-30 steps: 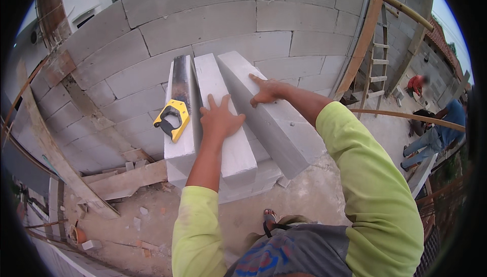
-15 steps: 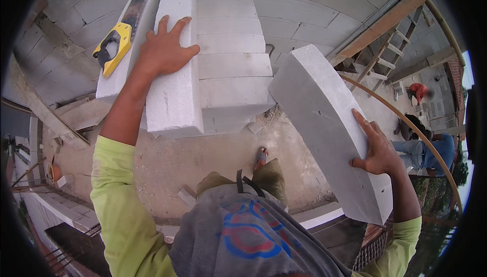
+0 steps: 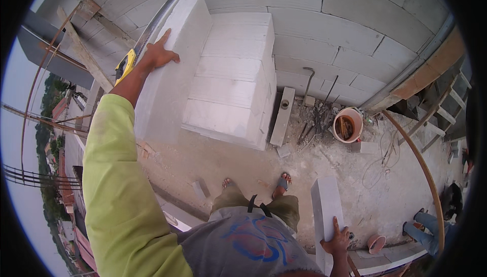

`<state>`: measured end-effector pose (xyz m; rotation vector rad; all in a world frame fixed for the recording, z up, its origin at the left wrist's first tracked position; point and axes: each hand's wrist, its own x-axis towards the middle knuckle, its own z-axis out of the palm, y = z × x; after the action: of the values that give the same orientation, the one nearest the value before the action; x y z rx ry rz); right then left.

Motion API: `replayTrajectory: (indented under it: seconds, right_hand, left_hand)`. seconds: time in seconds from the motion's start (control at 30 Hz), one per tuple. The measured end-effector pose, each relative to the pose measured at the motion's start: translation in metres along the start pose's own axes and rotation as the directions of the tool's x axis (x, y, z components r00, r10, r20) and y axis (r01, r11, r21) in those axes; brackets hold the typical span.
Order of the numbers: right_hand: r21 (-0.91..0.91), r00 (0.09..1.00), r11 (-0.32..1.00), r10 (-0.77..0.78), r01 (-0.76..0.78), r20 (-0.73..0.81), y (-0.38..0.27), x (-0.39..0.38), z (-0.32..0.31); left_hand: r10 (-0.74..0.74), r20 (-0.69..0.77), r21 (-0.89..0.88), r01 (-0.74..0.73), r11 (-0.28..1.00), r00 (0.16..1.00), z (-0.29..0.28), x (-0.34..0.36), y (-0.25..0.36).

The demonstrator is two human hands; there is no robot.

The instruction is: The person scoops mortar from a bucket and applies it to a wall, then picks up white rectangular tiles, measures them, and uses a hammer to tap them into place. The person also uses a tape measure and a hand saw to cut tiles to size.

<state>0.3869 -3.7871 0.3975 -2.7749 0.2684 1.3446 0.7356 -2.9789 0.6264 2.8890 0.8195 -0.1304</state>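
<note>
My left hand (image 3: pixel 161 56) lies on the top edge of a long white building block (image 3: pixel 175 74), fingers spread, not wrapped round it. Just left of that hand is a handsaw (image 3: pixel 125 66) with a yellow and black handle, its toothed blade running along the block's far side. The block stands against a stack of white blocks (image 3: pixel 228 69). At my right side, low down, my right hand (image 3: pixel 336 239) grips the edge of another white block (image 3: pixel 327 203), thumb on one face and fingers over the other. The lower end of this block is cut off from view.
A pinkish bucket (image 3: pixel 350 119) with brownish contents stands by the block wall (image 3: pixel 329 33), near loose metal rods. A ladder (image 3: pixel 446 109) leans at the far right. A curved rod (image 3: pixel 421 165) crosses the right side, where another person's legs (image 3: pixel 423 231) show.
My right hand has lowered its block from beside the stack to my lower right side. My left hand stays on the upright block. The view has shifted, bringing the bucket into sight.
</note>
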Motion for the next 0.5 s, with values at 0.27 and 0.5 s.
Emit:
replayTrajectory:
  seconds: [0.27,0.5]
  right_hand:
    - [-0.094,0.999,0.995,-0.03,0.033,0.024,0.026,0.154,0.041]
    - [-0.104,0.985,0.982,-0.148,0.156,0.087,-0.058,0.192,0.013]
  left_hand:
    - [0.039,0.166,-0.048,-0.031,0.998,0.985,-0.013,-0.179,0.048]
    - [0.086,0.479,-0.106,-0.04,0.994,0.873,-0.052,-0.406,0.037]
